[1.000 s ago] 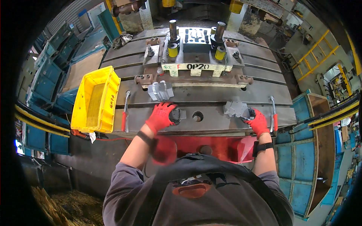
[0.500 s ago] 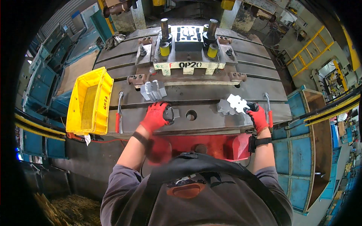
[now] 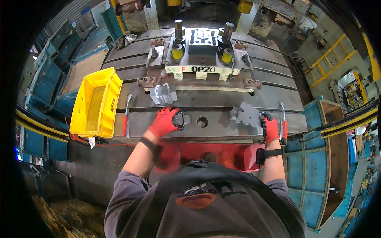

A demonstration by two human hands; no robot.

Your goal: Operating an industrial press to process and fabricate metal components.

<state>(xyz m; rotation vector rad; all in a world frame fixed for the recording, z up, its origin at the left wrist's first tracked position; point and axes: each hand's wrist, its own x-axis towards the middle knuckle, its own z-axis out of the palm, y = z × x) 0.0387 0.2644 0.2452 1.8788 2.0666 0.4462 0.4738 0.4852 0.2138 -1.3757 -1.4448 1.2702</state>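
Note:
My left hand [image 3: 166, 121], in a red glove with dark fingertips, rests on the near part of the steel press bed [image 3: 216, 104]. Its fingers curl around a small grey metal piece [image 3: 185, 119], partly hidden by the glove. On the right, my gloved right hand [image 3: 270, 129] has its bent fingers at the right edge of a flat, notched sheet-metal blank [image 3: 249, 114]. That blank lies over other grey blanks [image 3: 235, 116]. A group of grey metal blanks [image 3: 163, 94] stands farther back, beyond my left hand.
A yellow plastic crate [image 3: 95, 105] stands at the left. Red-handled metal tools [image 3: 126, 119] [image 3: 283, 119] lie near both sides of the bed. The die set [image 3: 202, 70] with two posts is clamped at the back. A blue-framed bin [image 3: 317, 158] stands at right.
The blank at my right hand has gone from tilted and bright to lying flatter over the others. My right hand has shifted slightly. My left hand stays at the small metal piece.

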